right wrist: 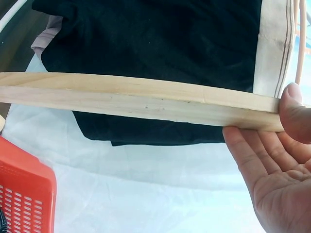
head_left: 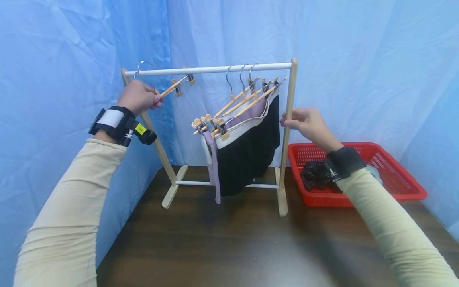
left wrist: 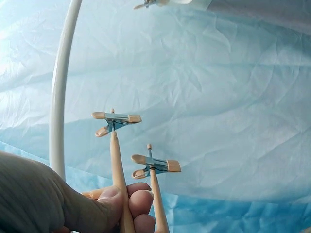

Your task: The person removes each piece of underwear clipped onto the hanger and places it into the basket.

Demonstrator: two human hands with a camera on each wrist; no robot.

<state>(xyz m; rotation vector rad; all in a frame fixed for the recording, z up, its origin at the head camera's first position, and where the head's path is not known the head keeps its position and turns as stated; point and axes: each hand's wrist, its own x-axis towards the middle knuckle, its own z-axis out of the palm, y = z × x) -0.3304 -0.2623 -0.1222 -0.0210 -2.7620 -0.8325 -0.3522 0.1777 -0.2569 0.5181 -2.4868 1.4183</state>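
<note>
At the rail's left end, my left hand [head_left: 140, 97] pinches a wooden clip hanger [left wrist: 118, 162] between thumb and fingers. A second clip hanger [left wrist: 155, 194] lies beside the fingers; whether they hold it too is unclear. Both hangers' clips carry no garment. My right hand [head_left: 309, 123] holds the right post [head_left: 289, 115] of the wooden clothes rack, thumb on one side and fingers on the other. Beside that post hang several clip hangers [head_left: 247, 104] with garments: a black one with a white waistband [head_left: 247, 159] in front, a lilac one [head_left: 215, 167] behind it.
A red basket [head_left: 401, 175] stands right of the rack, with a dark striped cloth [head_left: 313, 175] and a pale green cloth in it. The rack's feet [head_left: 174, 187] rest on a dark wooden table [head_left: 229, 247]. Blue curtains [head_left: 340, 52] surround the table.
</note>
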